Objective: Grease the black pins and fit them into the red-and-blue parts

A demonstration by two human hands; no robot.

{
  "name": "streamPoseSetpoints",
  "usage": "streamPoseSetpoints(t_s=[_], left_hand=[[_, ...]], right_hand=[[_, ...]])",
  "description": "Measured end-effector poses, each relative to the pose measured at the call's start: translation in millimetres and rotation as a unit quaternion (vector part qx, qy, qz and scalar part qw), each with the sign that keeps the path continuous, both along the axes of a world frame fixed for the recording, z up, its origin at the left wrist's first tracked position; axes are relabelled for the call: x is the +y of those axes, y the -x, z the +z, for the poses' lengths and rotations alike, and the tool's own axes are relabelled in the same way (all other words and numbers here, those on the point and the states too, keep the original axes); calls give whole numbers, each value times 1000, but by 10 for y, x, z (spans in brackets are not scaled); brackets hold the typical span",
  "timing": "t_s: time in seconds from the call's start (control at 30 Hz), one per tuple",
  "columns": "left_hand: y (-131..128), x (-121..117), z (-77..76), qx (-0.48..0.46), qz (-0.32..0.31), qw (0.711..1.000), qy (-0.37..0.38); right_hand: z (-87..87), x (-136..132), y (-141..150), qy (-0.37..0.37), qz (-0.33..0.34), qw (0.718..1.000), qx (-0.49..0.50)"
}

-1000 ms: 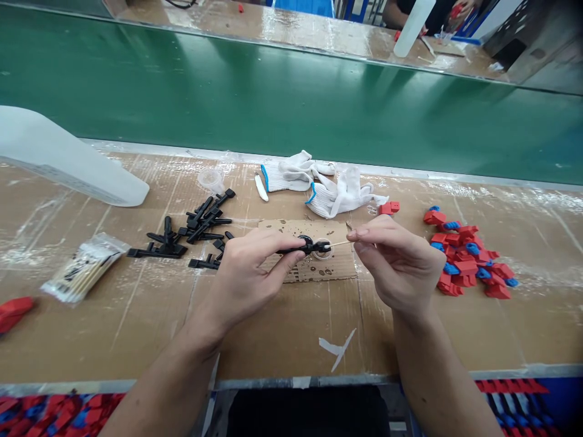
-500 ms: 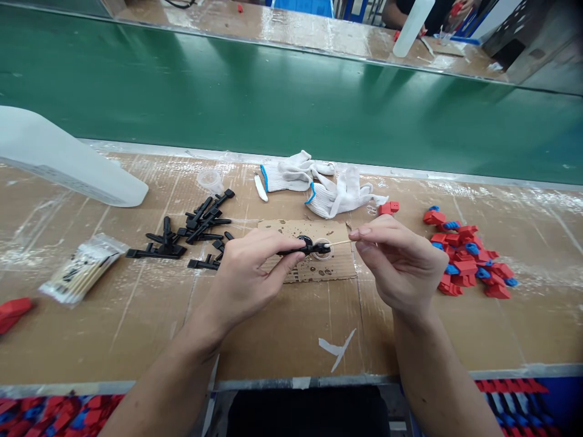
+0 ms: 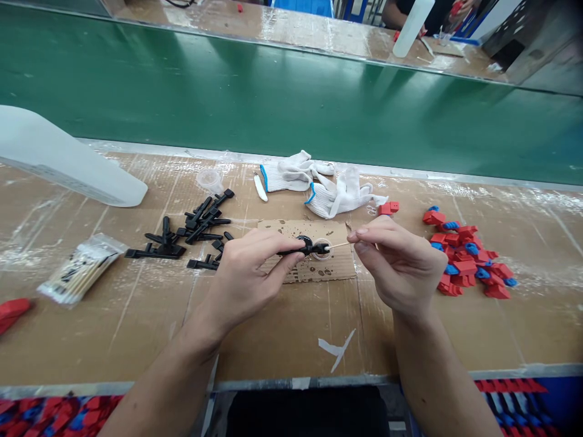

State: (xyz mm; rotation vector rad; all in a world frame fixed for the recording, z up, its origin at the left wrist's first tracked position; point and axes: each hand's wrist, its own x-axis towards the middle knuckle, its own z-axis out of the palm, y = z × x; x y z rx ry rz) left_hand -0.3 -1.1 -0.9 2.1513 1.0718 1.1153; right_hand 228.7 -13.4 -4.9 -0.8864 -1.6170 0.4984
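Note:
My left hand (image 3: pixel 248 267) pinches a black plastic part (image 3: pixel 314 247) between thumb and forefinger, its knobbed end pointing right. A thin cotton swab (image 3: pixel 340 244) is held in the fingertips of my right hand (image 3: pixel 401 261), its tip at the end of the black part. Whether tip and part touch, I cannot tell. Beneath them lies a stained piece of cardboard (image 3: pixel 334 270), with a small clear cup (image 3: pixel 323 255) and a dark round container (image 3: pixel 303 240) on it, both partly hidden. More black parts (image 3: pixel 207 218) lie in a loose pile beyond my left hand.
Red and blue pieces (image 3: pixel 469 255) are heaped at the right. White gloves (image 3: pixel 337 194) lie behind the cardboard. At the left are a bag of swabs (image 3: pixel 82 270) and a large white bottle (image 3: pixel 68 161). A green belt (image 3: pixel 273 109) runs behind; another person (image 3: pixel 441 18) sits beyond it.
The swab tip has shifted slightly to the right along the end of the black part. My left hand and the black part stay nearly where they were.

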Motion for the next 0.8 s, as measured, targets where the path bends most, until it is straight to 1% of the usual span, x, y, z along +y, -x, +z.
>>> streamPoseSetpoints(t_s=[0.3,0.53,0.8], left_hand=[[1,-3,1,2,3,1000,-2],[0,-6,10,1,2,1000,-8],[4,-10,-1,0,0,1000,-13]], right_hand=[[-7,-1,21,-8,3,1000,18],[-4,10,2,-15,-5,1000,-5],[-2,2,-1,-13,-15,1000,-9]])
